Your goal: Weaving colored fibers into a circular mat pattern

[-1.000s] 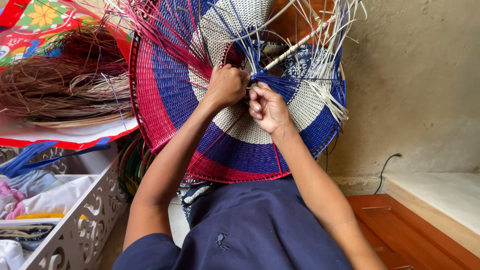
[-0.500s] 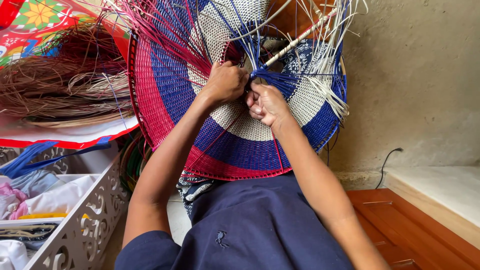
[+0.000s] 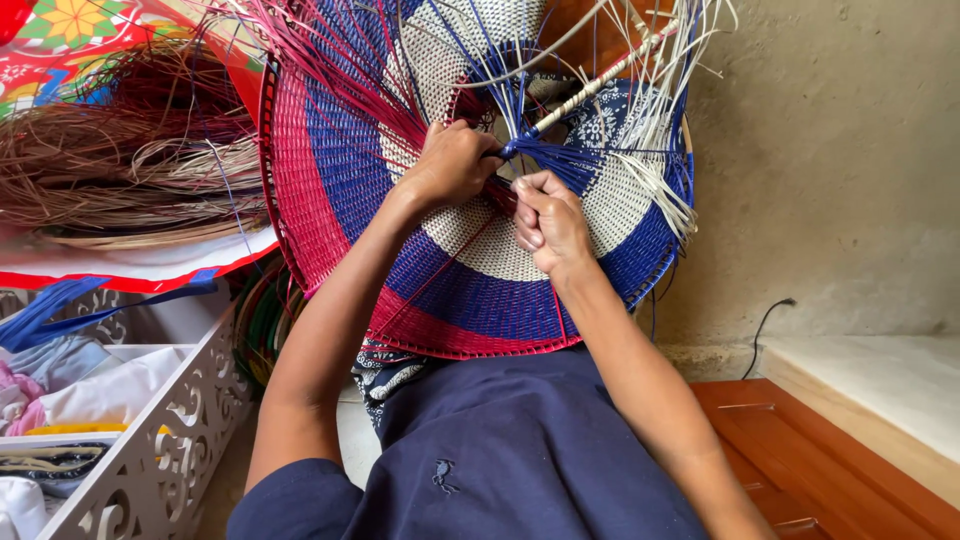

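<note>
A large round woven mat (image 3: 340,190) with red, blue and white rings stands upright on my lap. Loose red, blue and white strands (image 3: 640,150) stick out from its unfinished upper part. My left hand (image 3: 452,163) is closed on a bunch of blue strands near the centre of the weave. Just to its right and slightly lower, my right hand (image 3: 550,222) pinches the same blue strands (image 3: 560,160) where they fan out. A pale stick (image 3: 600,85) crosses the mat diagonally above my hands.
A heap of brown and dark red fibres (image 3: 120,170) lies on a colourful sheet at the left. A white cut-out basket (image 3: 160,450) with cloths stands at lower left. A plastered wall (image 3: 840,180) and a wooden step (image 3: 840,460) are on the right.
Both hands have shifted slightly on the blue strands, the right hand lowering a little. The mat stays in place.
</note>
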